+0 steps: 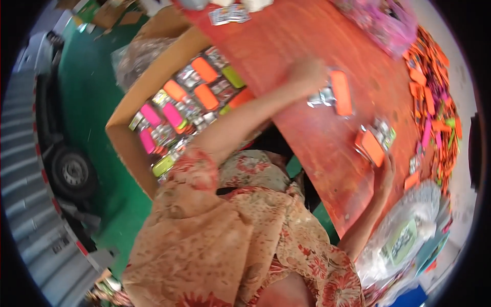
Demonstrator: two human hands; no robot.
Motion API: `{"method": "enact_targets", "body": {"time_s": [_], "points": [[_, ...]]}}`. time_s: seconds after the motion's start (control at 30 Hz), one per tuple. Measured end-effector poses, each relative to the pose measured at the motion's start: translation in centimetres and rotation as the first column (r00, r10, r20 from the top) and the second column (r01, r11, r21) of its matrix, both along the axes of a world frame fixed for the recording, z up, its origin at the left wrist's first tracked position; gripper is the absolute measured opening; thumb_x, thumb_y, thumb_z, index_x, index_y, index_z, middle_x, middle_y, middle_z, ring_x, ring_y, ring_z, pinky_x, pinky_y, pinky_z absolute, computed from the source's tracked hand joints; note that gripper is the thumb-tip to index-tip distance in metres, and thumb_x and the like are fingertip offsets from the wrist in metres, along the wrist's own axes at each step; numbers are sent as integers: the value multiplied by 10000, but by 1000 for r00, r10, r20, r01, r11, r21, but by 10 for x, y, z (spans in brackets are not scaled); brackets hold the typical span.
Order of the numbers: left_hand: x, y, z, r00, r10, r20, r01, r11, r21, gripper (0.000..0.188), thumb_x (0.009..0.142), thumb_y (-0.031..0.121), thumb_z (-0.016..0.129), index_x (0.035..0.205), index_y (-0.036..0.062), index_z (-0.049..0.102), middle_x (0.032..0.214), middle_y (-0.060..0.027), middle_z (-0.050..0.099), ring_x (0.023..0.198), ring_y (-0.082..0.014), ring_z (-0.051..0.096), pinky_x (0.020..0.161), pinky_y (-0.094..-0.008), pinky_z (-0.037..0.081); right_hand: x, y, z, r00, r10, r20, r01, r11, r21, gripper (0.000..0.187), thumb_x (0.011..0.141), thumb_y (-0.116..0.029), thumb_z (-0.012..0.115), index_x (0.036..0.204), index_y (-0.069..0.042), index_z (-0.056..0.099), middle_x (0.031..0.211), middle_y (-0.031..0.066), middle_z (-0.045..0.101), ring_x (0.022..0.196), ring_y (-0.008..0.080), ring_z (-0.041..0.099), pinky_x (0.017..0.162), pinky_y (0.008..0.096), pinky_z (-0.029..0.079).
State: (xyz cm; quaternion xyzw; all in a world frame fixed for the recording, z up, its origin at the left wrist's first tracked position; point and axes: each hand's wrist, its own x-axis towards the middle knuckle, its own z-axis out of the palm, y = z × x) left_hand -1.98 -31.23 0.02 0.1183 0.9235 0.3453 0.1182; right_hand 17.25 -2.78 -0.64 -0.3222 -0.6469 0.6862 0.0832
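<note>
My left hand (308,74) is stretched out over the red table (286,36), and motion smears its fingers. Just right of it lies a clear packet with an orange piece (341,93) and small silvery parts (322,97); whether the hand touches this is unclear. Closer to me, my right hand (384,171) has its fingers closed at the lower end of a second orange packet (372,147), which looks thick or stacked. Silvery wrapped parts (382,130) show along its far edge. To the left, an open cardboard box (123,110) holds several clear packets with orange, pink and green pieces.
A long heap of loose orange, pink and green pieces (441,123) runs along the table's right side. A pink plastic bag (396,28) lies at the far right, a clear bag (376,256) at the near right. A vehicle wheel (71,173) stands beyond the green floor (115,204).
</note>
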Motion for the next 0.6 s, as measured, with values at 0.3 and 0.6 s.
{"method": "enact_targets", "body": {"time_s": [0.3,0.6], "points": [[18,24,-10,983,184,-20,-177,967,186,112,597,49,516,639,-18,595,680,-219,569,673,-342,580,574,-422,463,3,24,-1,967,253,8,-253,967,-9,242,843,-226,461,1019,-61,472,928,29,524,776,127,503,610,250,388],[21,1,-10,984,77,161,-107,976,188,203,580,91,583,774,34,603,765,-158,591,777,-294,574,651,-377,461,-3,19,11,973,231,9,-225,955,-194,171,824,-145,469,965,-48,479,929,43,537,774,137,535,599,248,439]]}}
